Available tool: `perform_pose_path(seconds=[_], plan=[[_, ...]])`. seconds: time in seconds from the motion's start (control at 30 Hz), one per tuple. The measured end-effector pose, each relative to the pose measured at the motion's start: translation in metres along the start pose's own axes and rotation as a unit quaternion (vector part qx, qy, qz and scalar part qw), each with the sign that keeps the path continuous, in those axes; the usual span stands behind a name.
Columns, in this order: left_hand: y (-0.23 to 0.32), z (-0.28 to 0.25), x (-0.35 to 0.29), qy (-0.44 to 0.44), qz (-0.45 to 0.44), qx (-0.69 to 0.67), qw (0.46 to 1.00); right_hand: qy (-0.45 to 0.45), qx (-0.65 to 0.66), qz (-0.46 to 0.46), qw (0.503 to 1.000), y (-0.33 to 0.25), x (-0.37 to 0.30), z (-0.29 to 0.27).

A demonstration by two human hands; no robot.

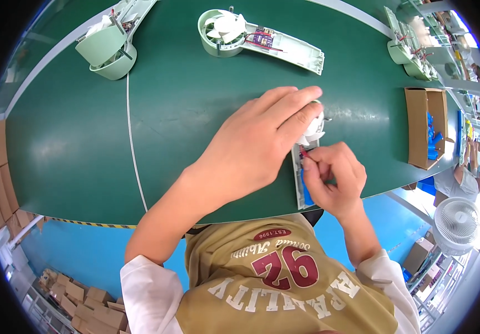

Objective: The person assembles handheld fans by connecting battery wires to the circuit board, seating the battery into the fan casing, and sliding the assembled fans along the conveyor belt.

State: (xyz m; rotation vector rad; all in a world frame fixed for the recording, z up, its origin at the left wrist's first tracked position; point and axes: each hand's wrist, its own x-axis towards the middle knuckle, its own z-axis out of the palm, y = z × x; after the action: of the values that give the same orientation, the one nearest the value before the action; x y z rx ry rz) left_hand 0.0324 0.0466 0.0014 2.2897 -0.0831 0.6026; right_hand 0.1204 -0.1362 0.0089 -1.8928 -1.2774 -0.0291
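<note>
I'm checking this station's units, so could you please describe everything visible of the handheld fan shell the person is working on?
The fan shell lies flat at the near edge of the green conveyor belt, handle toward the person. It looks like pale plastic, open, with a blue part inside and white fan blades at its far end. The left hand covers its head; the right hand pinches thin red wiring in the handle. Much is hidden.
</note>
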Motion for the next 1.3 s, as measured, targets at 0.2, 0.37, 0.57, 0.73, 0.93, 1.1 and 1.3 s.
perform_pose_path(seconds=[0.2, 0.37, 0.57, 0.73, 0.93, 1.1, 1.3], plan=[[0.016, 0.001, -0.015, 0.052, -0.086, 0.067, 0.993, -0.081, -0.093, -0.041, 0.992, -0.010, 0.011, -0.009], [0.044, -0.003, -0.034, -0.004, -0.455, -0.307, 0.836, -0.127, -0.087, -0.021, 0.988, -0.015, 0.013, -0.014], [0.043, -0.001, -0.014, -0.050, -0.507, -0.393, 0.765, -0.178, -0.045, 0.019, 0.983, -0.012, 0.022, -0.022], [0.041, 0.010, -0.018, -0.044, -0.468, -0.327, 0.820, -0.176, -0.024, 0.019, 0.984, -0.011, 0.017, -0.024], [0.043, 0.010, -0.012, -0.055, -0.478, -0.359, 0.800, -0.150, 0.030, 0.060, 0.986, -0.001, 0.011, -0.024], [0.039, 0.013, -0.018, -0.045, -0.479, -0.450, 0.752, -0.211, 0.131, 0.180, 0.952, 0.004, 0.020, -0.029], [0.042, 0.018, -0.021, -0.022, -0.486, -0.447, 0.751, -0.250, 0.193, 0.158, 0.936, 0.014, 0.022, -0.031]])
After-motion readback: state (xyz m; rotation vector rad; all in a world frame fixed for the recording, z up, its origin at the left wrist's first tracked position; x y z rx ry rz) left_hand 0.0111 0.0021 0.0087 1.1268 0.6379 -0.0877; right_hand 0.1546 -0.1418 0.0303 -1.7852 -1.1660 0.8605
